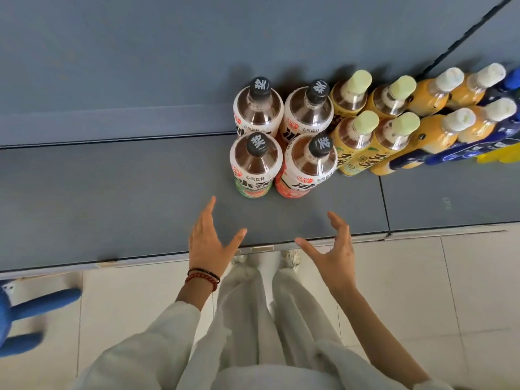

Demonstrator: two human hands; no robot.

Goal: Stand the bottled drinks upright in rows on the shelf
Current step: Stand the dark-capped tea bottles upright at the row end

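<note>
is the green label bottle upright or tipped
Upright: the green-label bottle stands on its base on the shelf, black cap pointing up at the camera.

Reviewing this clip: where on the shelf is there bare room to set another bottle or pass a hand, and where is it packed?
Bare: the shelf left of the black-capped bottles, and the front strip between the rows and the shelf edge, by the left hand and right hand. Packed: rightward, the green-capped bottles and white-capped bottles stand tight together.
</note>
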